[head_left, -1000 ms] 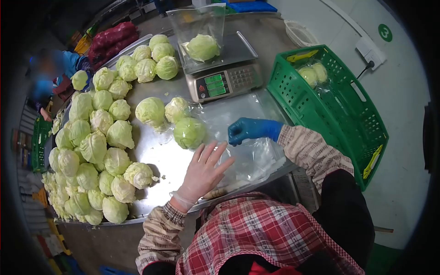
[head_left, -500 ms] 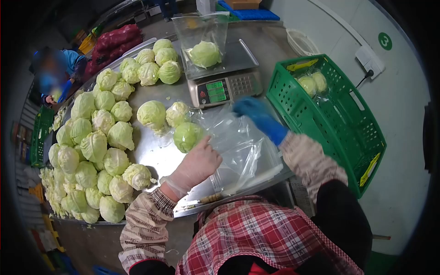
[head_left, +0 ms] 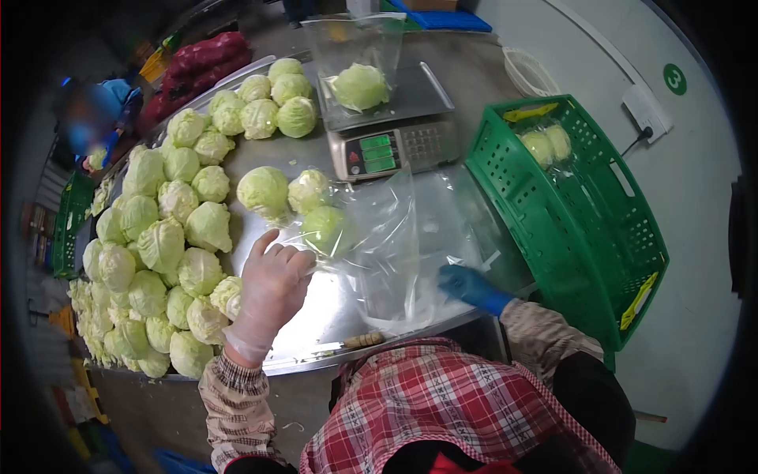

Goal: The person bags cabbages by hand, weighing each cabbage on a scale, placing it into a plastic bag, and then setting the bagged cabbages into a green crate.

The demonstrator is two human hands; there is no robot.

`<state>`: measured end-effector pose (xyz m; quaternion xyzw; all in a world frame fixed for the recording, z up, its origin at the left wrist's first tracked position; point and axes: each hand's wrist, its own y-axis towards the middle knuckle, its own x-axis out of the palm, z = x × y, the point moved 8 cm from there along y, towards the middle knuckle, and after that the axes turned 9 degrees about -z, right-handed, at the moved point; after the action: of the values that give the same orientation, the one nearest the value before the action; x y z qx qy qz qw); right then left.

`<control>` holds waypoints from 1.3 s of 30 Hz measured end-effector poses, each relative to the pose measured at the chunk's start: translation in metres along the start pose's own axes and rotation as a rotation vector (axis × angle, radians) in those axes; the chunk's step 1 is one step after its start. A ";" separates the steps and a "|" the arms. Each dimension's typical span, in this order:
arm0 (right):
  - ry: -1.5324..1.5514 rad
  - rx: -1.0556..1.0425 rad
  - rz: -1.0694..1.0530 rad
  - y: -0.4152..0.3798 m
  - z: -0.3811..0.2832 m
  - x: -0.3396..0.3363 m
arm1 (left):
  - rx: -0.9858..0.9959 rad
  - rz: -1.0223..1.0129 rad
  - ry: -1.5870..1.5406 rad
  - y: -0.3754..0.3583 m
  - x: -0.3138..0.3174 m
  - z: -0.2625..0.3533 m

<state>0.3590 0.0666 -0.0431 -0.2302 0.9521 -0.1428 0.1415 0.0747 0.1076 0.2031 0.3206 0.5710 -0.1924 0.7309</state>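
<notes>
My left hand (head_left: pixel 272 288), in a thin clear glove, is raised over the metal table with its fingers apart and slightly bent, holding nothing. Just beyond its fingertips is a green cabbage (head_left: pixel 324 229), partly covered by shiny film. Two more cabbages, one pale (head_left: pixel 264 192) and one smaller (head_left: pixel 309 191), sit behind it. On the right, my right hand (head_left: pixel 472 287) in a blue glove reaches over the clear plastic bags (head_left: pixel 387 268), fingers stretched out along their right part. The fingertips are a little blurred.
Many cabbages (head_left: pixel 162 245) are piled on the left. A scale (head_left: pixel 395 150) bears a cabbage in an upright bag (head_left: pixel 361 87). A green crate (head_left: pixel 545 213) with wrapped cabbages stands right. A wooden-handled tool (head_left: pixel 363 340) lies at the front edge. Another person (head_left: pixel 103 118) works far left.
My left hand has moved left, away from the bags. My right hand has come back toward me from the scale side. Film of the bags has shifted and now stands partly raised.
</notes>
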 end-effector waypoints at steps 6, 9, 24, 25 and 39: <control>-0.794 -0.995 0.036 -0.064 -0.330 0.011 | 0.065 0.006 -0.167 -0.021 -0.033 0.024; -1.019 -1.029 -0.166 -0.043 -0.363 0.046 | 0.123 0.003 -0.284 -0.039 -0.060 0.041; 0.323 -0.890 -1.096 0.065 -0.380 0.143 | -0.117 0.748 -1.881 -0.207 -0.065 -0.034; 0.584 -0.865 -1.156 0.069 -0.386 0.157 | -0.215 0.700 -1.842 -0.208 -0.057 -0.042; 0.585 -0.556 0.031 0.347 -0.329 0.305 | -0.794 1.348 -0.897 -0.263 -0.056 -0.317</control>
<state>-0.1501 0.2843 0.0799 -0.1950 0.9579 0.0627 -0.2011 -0.3365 0.1313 0.1458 0.2060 -0.0527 0.3816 0.8995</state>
